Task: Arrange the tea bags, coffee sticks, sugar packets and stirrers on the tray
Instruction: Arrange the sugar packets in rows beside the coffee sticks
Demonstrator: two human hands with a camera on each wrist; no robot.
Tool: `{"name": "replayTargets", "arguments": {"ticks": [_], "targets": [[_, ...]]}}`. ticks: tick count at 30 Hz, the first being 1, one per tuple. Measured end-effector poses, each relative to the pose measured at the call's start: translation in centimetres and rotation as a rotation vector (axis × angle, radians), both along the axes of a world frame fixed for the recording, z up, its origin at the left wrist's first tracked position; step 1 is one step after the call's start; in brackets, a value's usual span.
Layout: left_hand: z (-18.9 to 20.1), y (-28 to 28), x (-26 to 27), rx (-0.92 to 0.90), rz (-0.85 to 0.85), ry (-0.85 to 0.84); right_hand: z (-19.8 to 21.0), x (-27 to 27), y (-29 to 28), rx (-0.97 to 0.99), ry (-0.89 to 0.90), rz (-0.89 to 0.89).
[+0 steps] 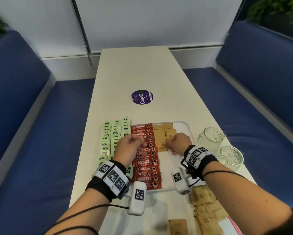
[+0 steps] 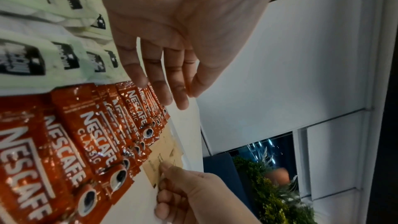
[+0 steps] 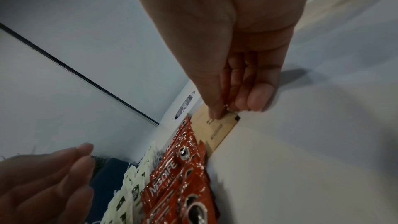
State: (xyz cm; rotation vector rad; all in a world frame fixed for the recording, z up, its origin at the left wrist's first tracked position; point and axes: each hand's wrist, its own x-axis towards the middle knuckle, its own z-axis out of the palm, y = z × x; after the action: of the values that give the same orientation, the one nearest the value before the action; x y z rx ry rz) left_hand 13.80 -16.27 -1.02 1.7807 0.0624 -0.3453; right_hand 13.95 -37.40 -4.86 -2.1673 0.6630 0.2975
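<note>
Hard to read the print on the brown paper sugar packets (image 1: 161,142) on the white plastic tray (image 1: 184,123), and the loose pile of them (image 1: 205,207) at the near table edge is cut off and blurry. The right hand (image 1: 177,143) pinches the nearest tray packet's edge between thumb and fingers. The left hand (image 1: 127,148) hovers over the red Nescafe coffee sticks (image 1: 146,170), fingers loose, holding nothing. Pale green tea bags (image 1: 111,138) sit in rows left of those
</note>
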Motion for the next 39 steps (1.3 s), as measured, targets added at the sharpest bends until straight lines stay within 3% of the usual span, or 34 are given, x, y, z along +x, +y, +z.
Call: {"name": "replayTargets", "arguments": {"ticks": [5,9,14,22,27,32,39], "targets": [[1.1,0.0,-2.8,0.189,-0.176,-0.096,2.3,-3.8,-0.4,0.116,-0.128,0.046],[0.6,-0.4,-6.8,0.322,-0.312,-0.158,3.6,-9.6,-0.2,0.211,-0.09,0.224],[-0.9,-1.3,-11.9,0.324,-0.483,-0.104,3.1,-16.2,0.2,0.135,-0.004,0.387],[-3.2,-2.3,-17.3,0.676,-0.768,-0.122,2.3,-23.5,0.8,-0.068,0.034,0.539],[-3.4,-2.8,-18.7,0.816,-0.73,-0.141,2.1,-25.4,1.2,-0.254,0.047,0.727],[-3.2,-2.1,-18.4,0.862,-0.654,-0.051,2.0,-25.1,1.9,-0.325,0.076,0.764],[-2.6,-1.0,-18.2,0.613,-0.466,-0.121,2.1,-24.7,2.5,-0.3,0.08,0.721]]}}
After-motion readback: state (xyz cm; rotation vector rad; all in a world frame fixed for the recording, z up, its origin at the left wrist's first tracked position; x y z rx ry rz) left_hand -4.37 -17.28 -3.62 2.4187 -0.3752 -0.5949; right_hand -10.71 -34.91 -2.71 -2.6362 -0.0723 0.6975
